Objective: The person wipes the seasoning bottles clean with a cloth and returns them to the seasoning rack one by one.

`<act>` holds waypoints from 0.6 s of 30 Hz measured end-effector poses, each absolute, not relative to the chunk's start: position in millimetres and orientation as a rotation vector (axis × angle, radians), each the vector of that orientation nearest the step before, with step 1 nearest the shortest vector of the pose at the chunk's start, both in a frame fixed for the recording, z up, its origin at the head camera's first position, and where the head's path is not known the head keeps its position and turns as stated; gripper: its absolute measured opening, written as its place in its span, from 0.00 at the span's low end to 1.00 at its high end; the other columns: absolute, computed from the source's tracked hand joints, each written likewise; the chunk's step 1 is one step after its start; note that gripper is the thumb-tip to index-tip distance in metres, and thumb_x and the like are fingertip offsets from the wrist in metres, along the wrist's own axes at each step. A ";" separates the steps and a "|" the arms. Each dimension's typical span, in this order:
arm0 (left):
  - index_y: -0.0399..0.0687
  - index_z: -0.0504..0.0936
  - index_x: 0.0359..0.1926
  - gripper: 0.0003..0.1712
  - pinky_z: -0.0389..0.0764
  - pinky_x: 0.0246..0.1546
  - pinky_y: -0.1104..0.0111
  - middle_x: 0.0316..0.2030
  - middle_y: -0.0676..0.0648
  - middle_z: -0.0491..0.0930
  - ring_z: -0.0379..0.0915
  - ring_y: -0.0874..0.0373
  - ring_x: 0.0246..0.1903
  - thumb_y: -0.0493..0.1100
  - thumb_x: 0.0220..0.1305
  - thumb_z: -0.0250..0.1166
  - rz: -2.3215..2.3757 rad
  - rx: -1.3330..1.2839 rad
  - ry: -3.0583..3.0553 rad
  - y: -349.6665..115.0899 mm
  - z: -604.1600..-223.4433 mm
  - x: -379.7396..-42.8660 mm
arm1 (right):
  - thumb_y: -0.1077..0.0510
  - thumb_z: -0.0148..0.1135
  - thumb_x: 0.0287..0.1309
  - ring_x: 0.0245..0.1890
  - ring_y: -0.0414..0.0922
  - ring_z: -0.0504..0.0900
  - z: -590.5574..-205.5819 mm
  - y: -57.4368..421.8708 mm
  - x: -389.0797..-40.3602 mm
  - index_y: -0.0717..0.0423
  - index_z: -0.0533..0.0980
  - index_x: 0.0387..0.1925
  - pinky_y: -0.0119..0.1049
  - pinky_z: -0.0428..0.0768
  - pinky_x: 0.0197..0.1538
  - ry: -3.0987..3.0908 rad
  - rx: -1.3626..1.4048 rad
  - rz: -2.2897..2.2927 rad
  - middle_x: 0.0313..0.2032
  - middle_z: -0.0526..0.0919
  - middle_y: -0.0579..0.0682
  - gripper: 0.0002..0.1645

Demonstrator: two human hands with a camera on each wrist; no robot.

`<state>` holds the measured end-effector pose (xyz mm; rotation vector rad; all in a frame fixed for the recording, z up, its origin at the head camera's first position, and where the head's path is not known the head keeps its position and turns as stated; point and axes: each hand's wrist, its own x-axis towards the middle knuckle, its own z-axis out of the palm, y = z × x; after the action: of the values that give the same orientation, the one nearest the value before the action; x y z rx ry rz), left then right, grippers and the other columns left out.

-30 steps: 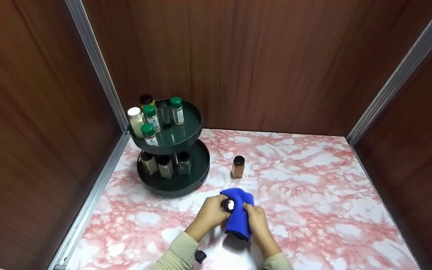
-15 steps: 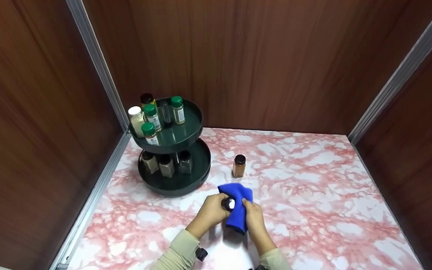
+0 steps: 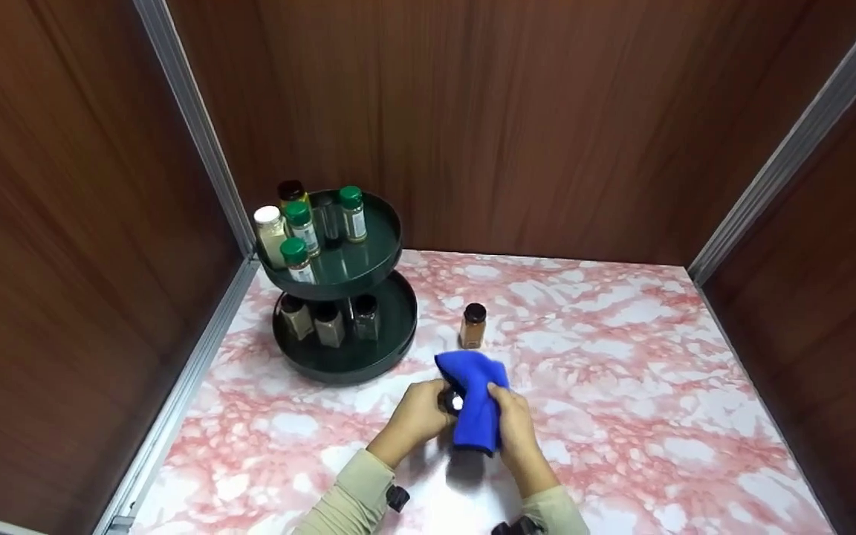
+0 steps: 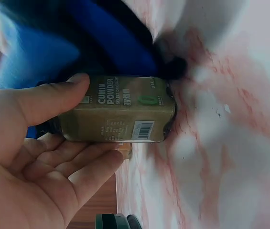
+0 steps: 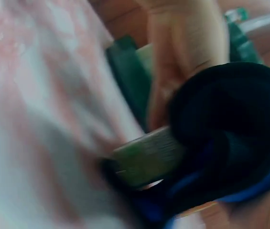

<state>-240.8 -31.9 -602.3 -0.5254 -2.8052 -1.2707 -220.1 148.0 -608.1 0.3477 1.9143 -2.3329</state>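
Note:
My left hand (image 3: 417, 413) pinches a spice jar (image 4: 118, 110) between thumb and fingers. It has a black cap, and "CUMIN POWDER" reads on its label in the left wrist view. In my right hand (image 3: 515, 429) is a blue cloth (image 3: 478, 412) with dark edging, laid against the jar's right side. The cloth hides part of the cap in the head view. Beyond both hands, an amber-brown spice jar (image 3: 473, 327) with a dark cap stands upright on the marbled table.
To the left stands a dark green two-tier round rack (image 3: 346, 368). Its upper tier (image 3: 368, 260) carries several bottles with green, white and dark caps; its lower tier holds dark-capped jars (image 3: 329, 327). Brown wood-grain panels (image 3: 517, 134) enclose the pink-and-white table (image 3: 621, 416) at the back and sides.
The cloth has shifted slightly away from me and folded further over the jar's cap, moving with my right hand. My left hand keeps its hold on the jar, nearly in place.

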 end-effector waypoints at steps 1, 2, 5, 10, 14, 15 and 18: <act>0.42 0.85 0.37 0.16 0.77 0.34 0.68 0.28 0.53 0.83 0.71 0.64 0.28 0.35 0.43 0.76 -1.266 -0.522 -2.806 -31.2 -602.1 -240.9 | 0.52 0.52 0.73 0.30 0.43 0.85 -614.0 146.8 -222.5 0.65 0.79 0.44 0.36 0.84 0.38 1.908 0.349 -2.337 0.29 0.86 0.49 0.19; 0.41 0.85 0.39 0.17 0.77 0.36 0.68 0.30 0.51 0.84 0.72 0.64 0.29 0.35 0.43 0.76 -1.268 -0.519 -2.807 -30.4 -602.1 -240.9 | 0.52 0.52 0.73 0.31 0.43 0.85 -619.6 145.5 -224.0 0.65 0.79 0.45 0.35 0.83 0.39 1.909 0.359 -2.335 0.30 0.86 0.48 0.19; 0.41 0.86 0.42 0.20 0.78 0.38 0.67 0.35 0.46 0.87 0.73 0.62 0.31 0.34 0.42 0.76 -1.288 -0.515 -2.809 -28.1 -603.6 -239.8 | 0.52 0.52 0.73 0.30 0.41 0.84 -629.4 143.6 -221.5 0.65 0.80 0.42 0.34 0.83 0.38 1.995 0.395 -2.268 0.29 0.86 0.47 0.19; 0.41 0.85 0.41 0.20 0.79 0.41 0.66 0.36 0.44 0.87 0.76 0.59 0.34 0.33 0.42 0.76 -1.319 -0.538 -2.798 -28.2 -605.8 -238.4 | 0.52 0.53 0.71 0.25 0.42 0.83 -624.1 150.9 -206.9 0.63 0.81 0.36 0.35 0.82 0.33 2.083 0.441 -2.169 0.24 0.85 0.48 0.19; 0.43 0.85 0.42 0.23 0.80 0.46 0.65 0.38 0.47 0.88 0.80 0.56 0.39 0.32 0.40 0.78 -1.383 -0.563 -2.782 -31.6 -605.6 -240.4 | 0.50 0.54 0.70 0.28 0.43 0.84 -620.4 163.1 -200.2 0.65 0.79 0.41 0.35 0.82 0.37 2.028 0.462 -2.173 0.26 0.86 0.48 0.20; 0.44 0.85 0.43 0.23 0.80 0.47 0.65 0.38 0.48 0.87 0.81 0.56 0.40 0.32 0.40 0.79 -1.406 -0.570 -2.784 -32.4 -605.4 -241.4 | 0.50 0.53 0.71 0.29 0.43 0.84 -620.4 166.0 -199.4 0.66 0.79 0.43 0.35 0.82 0.38 2.005 0.461 -2.188 0.28 0.86 0.48 0.21; 0.43 0.85 0.47 0.26 0.80 0.53 0.61 0.42 0.48 0.87 0.81 0.53 0.46 0.30 0.41 0.78 -1.492 -0.601 -2.782 -34.5 -606.7 -243.9 | 0.50 0.52 0.72 0.33 0.45 0.85 -621.3 172.3 -198.3 0.69 0.77 0.50 0.37 0.83 0.42 1.924 0.447 -2.256 0.32 0.87 0.50 0.24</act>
<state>-243.9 -34.5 -606.7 -0.6007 -2.7818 -1.4918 -198.3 172.3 -621.3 0.4475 1.9240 -2.2560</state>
